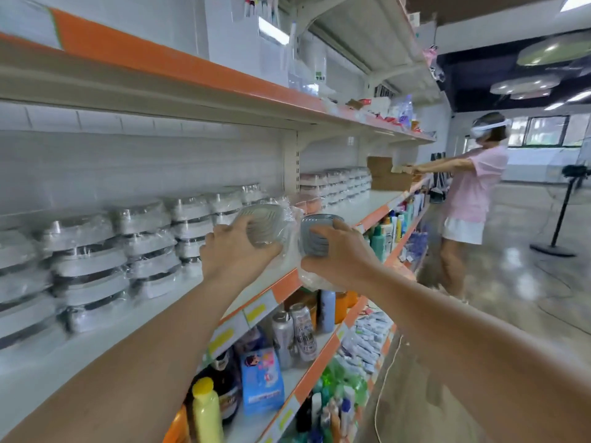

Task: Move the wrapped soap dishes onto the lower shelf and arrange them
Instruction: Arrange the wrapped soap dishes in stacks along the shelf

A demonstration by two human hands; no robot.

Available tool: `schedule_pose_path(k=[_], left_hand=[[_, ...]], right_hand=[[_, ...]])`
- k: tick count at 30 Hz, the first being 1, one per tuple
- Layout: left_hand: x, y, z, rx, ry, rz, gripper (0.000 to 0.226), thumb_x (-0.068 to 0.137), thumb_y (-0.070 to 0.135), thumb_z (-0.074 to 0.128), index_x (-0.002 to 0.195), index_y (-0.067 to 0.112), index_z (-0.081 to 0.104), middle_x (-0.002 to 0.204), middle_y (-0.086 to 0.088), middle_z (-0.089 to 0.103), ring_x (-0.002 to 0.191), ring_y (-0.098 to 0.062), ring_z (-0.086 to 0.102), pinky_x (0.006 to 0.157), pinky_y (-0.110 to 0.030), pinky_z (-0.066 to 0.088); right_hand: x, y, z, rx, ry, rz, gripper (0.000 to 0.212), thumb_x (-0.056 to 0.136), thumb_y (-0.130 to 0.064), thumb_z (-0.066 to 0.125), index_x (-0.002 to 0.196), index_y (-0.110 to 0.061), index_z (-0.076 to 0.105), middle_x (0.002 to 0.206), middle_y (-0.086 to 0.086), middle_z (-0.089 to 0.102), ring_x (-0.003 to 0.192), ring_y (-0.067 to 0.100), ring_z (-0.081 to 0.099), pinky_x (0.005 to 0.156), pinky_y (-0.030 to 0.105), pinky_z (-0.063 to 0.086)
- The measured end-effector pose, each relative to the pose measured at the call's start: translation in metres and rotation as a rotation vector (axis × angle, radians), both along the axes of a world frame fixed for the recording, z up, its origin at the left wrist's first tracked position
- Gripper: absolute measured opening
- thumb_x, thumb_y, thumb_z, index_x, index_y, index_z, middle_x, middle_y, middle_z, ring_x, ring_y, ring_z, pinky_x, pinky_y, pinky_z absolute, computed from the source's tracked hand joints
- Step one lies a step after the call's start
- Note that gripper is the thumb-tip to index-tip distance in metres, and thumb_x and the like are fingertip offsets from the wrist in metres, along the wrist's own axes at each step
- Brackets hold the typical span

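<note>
Both arms outstretched, left hand (236,251), right hand (339,254), fingers apparently curled, gripping.

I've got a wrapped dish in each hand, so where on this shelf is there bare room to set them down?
Bare shelf board runs along the front edge, before the stacked wrapped dishes, and again right of the far stacks toward the cardboard box. The back left is crowded.

**Shelf layout at the soap dish row**

Stacks of wrapped soap dishes (96,260) stand along the back of the shelf (105,318), running from the near left to the far right. Over its front edge, the left hand (236,251) grips one wrapped dish (265,227); just right of it, the right hand (335,254) grips another dish (316,231). Bottles and cans (297,330) fill the shelf below. A second person (470,199) stands far right.
</note>
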State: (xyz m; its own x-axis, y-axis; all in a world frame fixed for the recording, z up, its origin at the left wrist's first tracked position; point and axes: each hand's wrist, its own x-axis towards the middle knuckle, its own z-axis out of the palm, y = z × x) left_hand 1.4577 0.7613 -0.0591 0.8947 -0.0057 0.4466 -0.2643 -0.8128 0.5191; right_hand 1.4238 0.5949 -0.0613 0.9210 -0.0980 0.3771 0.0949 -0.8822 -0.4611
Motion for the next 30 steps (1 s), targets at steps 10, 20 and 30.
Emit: schedule_pose_path(k=[10, 20, 30], left_hand=[[0.116, -0.154, -0.008, -0.013, 0.001, 0.217, 0.069, 0.072, 0.065, 0.059, 0.13, 0.035, 0.039, 0.125, -0.007, 0.051, 0.118, -0.027, 0.043, 0.094, -0.038, 0.04], [0.226, -0.2, 0.005, -0.048, -0.061, 0.329, 0.07, 0.073, 0.062, 0.062, 0.132, 0.03, 0.041, 0.129, -0.009, 0.047, 0.122, -0.027, 0.04, 0.095, -0.034, 0.037], [0.339, -0.212, 0.037, 0.068, -0.05, 0.519, 0.073, 0.077, 0.063, 0.056, 0.134, 0.021, 0.04, 0.12, -0.016, 0.049, 0.114, -0.032, 0.037, 0.091, -0.038, 0.037]], right_hand=[[0.134, -0.154, -0.001, -0.003, 0.022, 0.196, 0.073, 0.062, -0.049, 0.058, 0.13, -0.023, 0.051, 0.122, -0.003, 0.044, 0.114, 0.032, 0.047, 0.09, 0.04, 0.046], [0.274, -0.2, 0.005, 0.062, -0.026, 0.358, 0.057, 0.071, -0.041, 0.063, 0.125, -0.025, 0.053, 0.116, -0.004, 0.046, 0.113, 0.029, 0.048, 0.092, 0.039, 0.046], [0.412, -0.209, 0.034, 0.033, -0.053, 0.498, 0.059, 0.07, -0.045, 0.064, 0.125, -0.026, 0.055, 0.133, 0.001, 0.05, 0.12, 0.021, 0.05, 0.097, 0.036, 0.045]])
